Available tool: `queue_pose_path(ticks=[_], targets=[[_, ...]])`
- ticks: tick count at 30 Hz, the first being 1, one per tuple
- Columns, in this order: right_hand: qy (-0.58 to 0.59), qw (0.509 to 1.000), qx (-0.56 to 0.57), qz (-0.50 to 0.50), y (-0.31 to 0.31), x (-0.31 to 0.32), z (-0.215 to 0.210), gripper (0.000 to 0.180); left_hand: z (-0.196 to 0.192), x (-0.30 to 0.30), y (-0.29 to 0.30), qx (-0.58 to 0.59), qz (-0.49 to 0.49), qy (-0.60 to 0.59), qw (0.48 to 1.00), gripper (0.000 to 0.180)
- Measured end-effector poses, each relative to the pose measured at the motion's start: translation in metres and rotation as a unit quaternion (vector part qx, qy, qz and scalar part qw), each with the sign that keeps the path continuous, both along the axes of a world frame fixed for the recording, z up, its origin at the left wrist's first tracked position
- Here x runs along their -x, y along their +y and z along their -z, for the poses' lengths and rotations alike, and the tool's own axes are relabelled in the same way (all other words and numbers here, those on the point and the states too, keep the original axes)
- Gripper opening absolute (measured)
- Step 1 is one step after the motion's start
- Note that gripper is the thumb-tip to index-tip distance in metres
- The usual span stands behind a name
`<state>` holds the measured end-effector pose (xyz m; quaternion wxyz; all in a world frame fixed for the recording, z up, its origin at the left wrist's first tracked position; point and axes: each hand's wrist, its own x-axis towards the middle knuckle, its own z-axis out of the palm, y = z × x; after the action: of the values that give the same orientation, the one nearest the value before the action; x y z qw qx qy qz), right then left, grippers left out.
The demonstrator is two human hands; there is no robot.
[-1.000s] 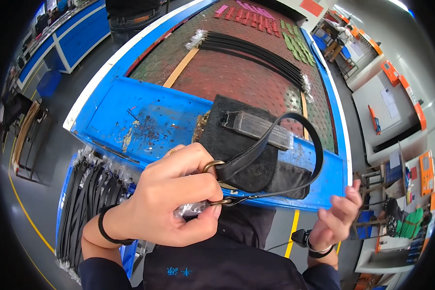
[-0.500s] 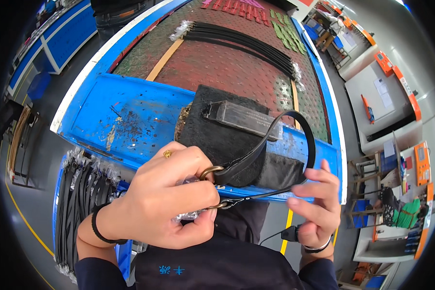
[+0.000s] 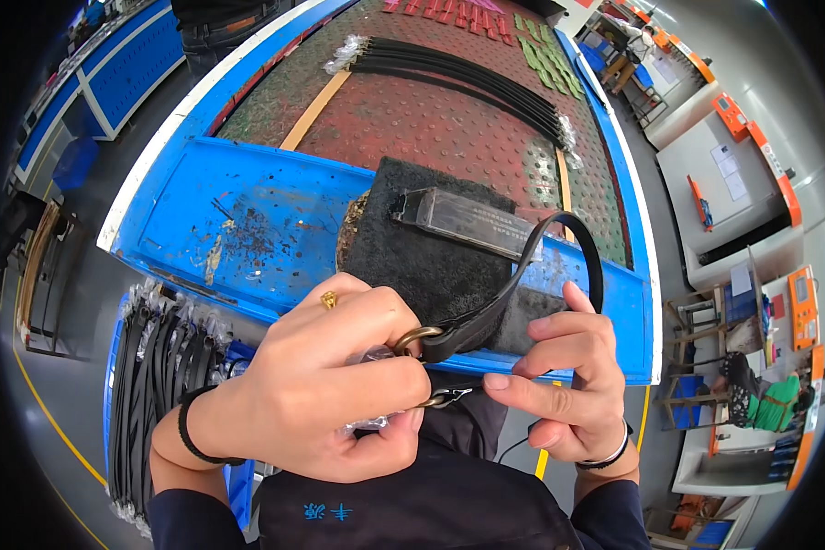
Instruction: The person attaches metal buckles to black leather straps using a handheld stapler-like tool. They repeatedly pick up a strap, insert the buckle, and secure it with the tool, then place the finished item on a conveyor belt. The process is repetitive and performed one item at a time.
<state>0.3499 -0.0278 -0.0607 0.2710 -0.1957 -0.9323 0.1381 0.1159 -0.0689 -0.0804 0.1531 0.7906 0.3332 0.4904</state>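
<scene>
Head view, looking down at my bench. My left hand (image 3: 325, 380), low and left of centre, is curled tight around a brass ring (image 3: 415, 338) and a crinkled bit of clear wrapping; a gold ring sits on one finger and a black band on the wrist. A black leather strap (image 3: 532, 266) runs from the brass ring up and right, loops over near the right edge of the bench and comes back down toward my hands. My right hand (image 3: 568, 376), low and right of centre, has its fingers half bent and narrowly spread: the forefinger and thumb close on the strap's lower end beside a small brass clasp (image 3: 438, 398), the other fingers lying against the loop.

Behind the hands, at centre, a black felt pad (image 3: 431, 247) lies on the blue bench top (image 3: 238, 220), which is scratched and flecked. A dark rectangular metal block (image 3: 472, 220) rests on the pad. Beyond, in the upper half, a red-brown studded mat (image 3: 412, 110) carries a bundle of black straps (image 3: 458, 69). More wrapped straps hang in a rack (image 3: 156, 367) at lower left. Grey floor with a yellow line (image 3: 50, 417) runs along the left; orange-and-white machines (image 3: 752, 119) stand at upper right.
</scene>
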Motion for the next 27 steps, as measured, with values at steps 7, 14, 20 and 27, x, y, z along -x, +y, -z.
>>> queue_pose_path(ticks=[7, 14, 20, 27], targets=[[0.009, 1.0, 0.011, 0.004, 0.002, 0.001, 0.003, 0.04, 0.002, 0.001, 0.001, -0.018, -0.001, 0.006, 1.0, 0.016], [0.011, 1.0, 0.015, 0.01, 0.004, 0.003, 0.002, 0.04, 0.003, 0.001, 0.001, -0.04, -0.004, 0.004, 0.999, 0.017], [0.016, 0.998, -0.003, 0.053, 0.006, -0.001, 0.003, 0.042, -0.001, 0.002, 0.001, -0.063, -0.014, 0.037, 0.997, 0.016], [0.154, 0.949, -0.14, 0.237, -0.006, -0.057, 0.044, 0.051, -0.001, 0.01, -0.009, -0.165, -0.085, 0.091, 0.978, 0.012]])
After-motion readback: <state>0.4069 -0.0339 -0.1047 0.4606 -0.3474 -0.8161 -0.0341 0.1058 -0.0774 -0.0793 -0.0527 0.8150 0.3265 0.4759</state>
